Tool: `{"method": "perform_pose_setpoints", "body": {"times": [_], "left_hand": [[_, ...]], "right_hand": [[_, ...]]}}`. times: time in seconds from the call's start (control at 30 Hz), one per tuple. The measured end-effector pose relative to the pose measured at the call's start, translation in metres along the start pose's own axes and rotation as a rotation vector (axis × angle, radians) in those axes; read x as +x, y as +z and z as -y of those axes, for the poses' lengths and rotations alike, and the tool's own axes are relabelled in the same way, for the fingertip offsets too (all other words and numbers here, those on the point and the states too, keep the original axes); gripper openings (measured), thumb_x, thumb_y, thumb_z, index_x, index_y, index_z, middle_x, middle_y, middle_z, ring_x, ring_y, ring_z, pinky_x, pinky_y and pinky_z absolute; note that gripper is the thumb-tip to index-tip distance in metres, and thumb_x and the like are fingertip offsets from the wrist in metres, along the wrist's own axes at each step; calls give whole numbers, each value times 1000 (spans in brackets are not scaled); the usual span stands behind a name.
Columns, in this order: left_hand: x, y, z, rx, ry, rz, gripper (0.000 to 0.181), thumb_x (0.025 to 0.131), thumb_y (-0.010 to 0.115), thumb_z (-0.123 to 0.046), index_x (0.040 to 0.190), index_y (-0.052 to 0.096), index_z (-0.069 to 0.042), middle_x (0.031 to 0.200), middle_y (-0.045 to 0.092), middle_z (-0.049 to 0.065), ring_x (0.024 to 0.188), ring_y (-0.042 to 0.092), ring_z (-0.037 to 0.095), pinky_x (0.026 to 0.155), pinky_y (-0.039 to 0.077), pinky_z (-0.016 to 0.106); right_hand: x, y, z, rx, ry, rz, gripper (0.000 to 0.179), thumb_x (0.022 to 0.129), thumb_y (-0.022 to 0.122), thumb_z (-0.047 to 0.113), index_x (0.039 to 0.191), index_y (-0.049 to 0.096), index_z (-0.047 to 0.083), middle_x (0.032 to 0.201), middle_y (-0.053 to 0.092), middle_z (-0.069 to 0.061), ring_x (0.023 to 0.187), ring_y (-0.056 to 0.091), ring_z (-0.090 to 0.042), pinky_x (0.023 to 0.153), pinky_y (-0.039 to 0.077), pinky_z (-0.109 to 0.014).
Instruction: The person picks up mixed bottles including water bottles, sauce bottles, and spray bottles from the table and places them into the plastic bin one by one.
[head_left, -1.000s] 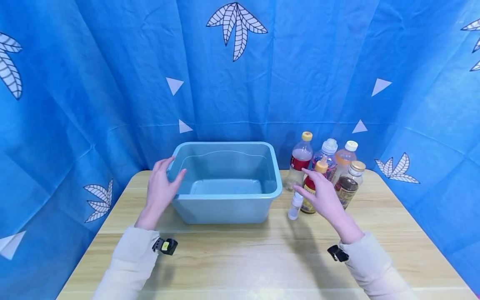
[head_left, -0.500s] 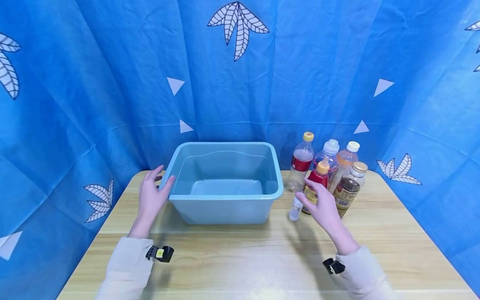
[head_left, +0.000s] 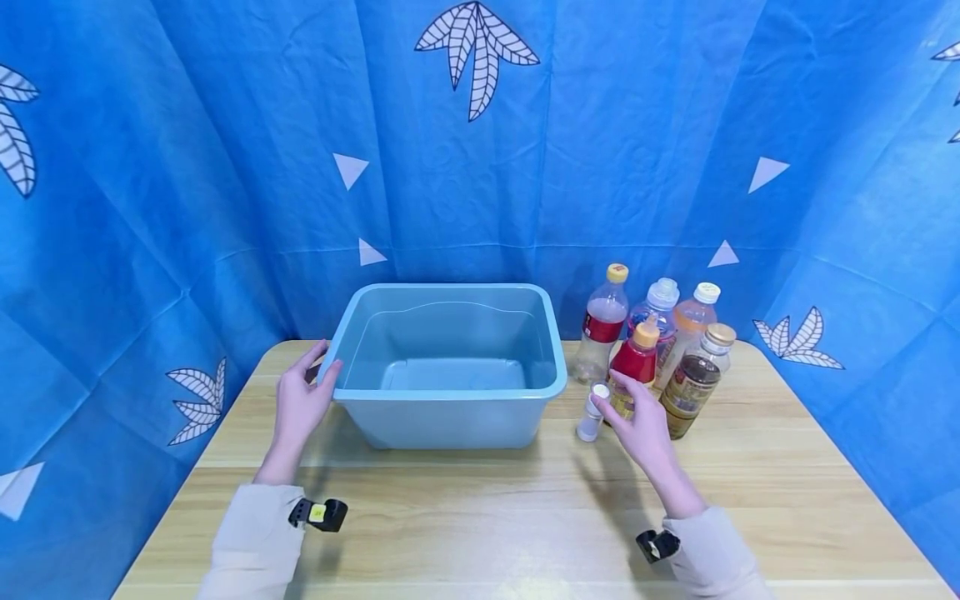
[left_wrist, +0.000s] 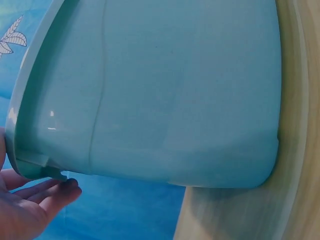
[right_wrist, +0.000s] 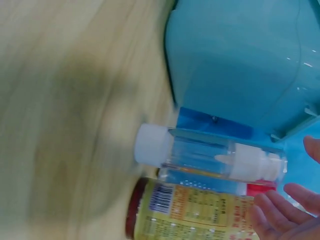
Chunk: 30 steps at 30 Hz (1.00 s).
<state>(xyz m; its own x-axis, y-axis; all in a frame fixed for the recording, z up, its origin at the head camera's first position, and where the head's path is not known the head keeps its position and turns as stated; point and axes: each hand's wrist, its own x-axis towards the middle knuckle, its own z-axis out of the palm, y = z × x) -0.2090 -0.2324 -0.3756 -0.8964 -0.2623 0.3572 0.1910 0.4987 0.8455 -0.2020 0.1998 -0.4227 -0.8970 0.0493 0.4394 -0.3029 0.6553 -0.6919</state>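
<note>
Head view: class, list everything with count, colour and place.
Table: 1, pale wood, beneath the objects
Curtain: count unclear, printed blue, behind
Tub: 1, blue, centre
Small bottle: 1, clear and white, right of tub
Sauce bottle: 1, red, behind small bottle
Yellow-capped bottle: 1, clear, back left of bottles
Dome-capped bottle: 1, purplish, behind sauce bottle
White-capped bottle: 1, orange-banded, back right
Gold-capped bottle: 1, brown, front right
Left hand: 1, bare, at tub's left rim
Right hand: 1, bare, beside small bottle
Sleeves: 2, off-white, forearms
Wrist devices: 2, black, at sleeves
</note>
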Motion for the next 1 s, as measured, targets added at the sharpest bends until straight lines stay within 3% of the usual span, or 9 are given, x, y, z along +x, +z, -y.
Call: {"method": "perform_pose_setpoints", "body": {"times": [0.13, 0.27, 0.37, 0.5, 0.63, 0.7, 0.87, 1.0], "left_hand": [[1, 1, 6, -58, -35, -2, 43, 89, 53, -13, 127, 45, 4, 125, 48, 17, 106, 52, 29, 83, 43, 18], [2, 1, 10, -71, -71, -12, 42, 90, 50, -14, 128, 44, 3, 124, 50, 17, 111, 49, 25, 89, 41, 24], [1, 2, 10, -76, -87, -15, 41, 90, 49, -15, 128, 45, 2, 122, 51, 18, 110, 49, 23, 88, 41, 21], [1, 4, 11, -97, -96, -21, 39, 91, 48, -15, 127, 46, 2, 119, 53, 19, 100, 54, 10, 78, 42, 8], [0, 4, 11, -121, -86, -28, 38, 91, 48, -13, 125, 47, 2, 116, 54, 21, 87, 53, -4, 71, 42, 5], [-1, 4, 10, -131, -85, -25, 38, 91, 48, -12, 125, 47, 3, 116, 54, 22, 87, 55, -1, 70, 42, 5], [-1, 4, 9, -137, -100, -16, 38, 91, 47, -13, 127, 46, 2, 118, 53, 21, 98, 55, 22, 71, 42, 6], [-1, 5, 8, -128, -111, -20, 38, 91, 47, -14, 126, 47, 1, 119, 52, 20, 94, 56, 11, 71, 42, 6]], "right_hand": [[0, 4, -5, 27, 30, -4, 48, 79, 67, 22, 119, 52, -2, 112, 56, -19, 97, 55, -30, 75, 48, -45], [-1, 8, -10, 49, 59, 4, 50, 79, 67, 22, 120, 51, -2, 110, 57, -19, 97, 55, -30, 75, 49, -44], [-1, 10, -11, 63, 81, 20, 50, 79, 67, 21, 121, 50, -2, 111, 57, -19, 98, 55, -30, 75, 49, -43], [-3, 13, -12, 86, 111, 47, 50, 79, 67, 19, 121, 49, -2, 112, 56, -21, 98, 55, -31, 75, 49, -43], [-4, 17, -13, 107, 137, 51, 48, 78, 68, 17, 120, 51, -1, 109, 57, -21, 97, 56, -30, 75, 50, -41], [-4, 19, -15, 122, 143, 43, 47, 77, 69, 15, 118, 52, -1, 107, 59, -20, 95, 57, -30, 75, 50, -39], [-4, 23, -18, 171, 152, 19, 42, 75, 70, 11, 112, 55, -2, 103, 60, -19, 92, 58, -30, 74, 51, -38], [-4, 24, -20, 180, 161, 8, 40, 75, 71, 10, 110, 56, -2, 101, 60, -18, 90, 59, -29, 73, 51, -34]]}}
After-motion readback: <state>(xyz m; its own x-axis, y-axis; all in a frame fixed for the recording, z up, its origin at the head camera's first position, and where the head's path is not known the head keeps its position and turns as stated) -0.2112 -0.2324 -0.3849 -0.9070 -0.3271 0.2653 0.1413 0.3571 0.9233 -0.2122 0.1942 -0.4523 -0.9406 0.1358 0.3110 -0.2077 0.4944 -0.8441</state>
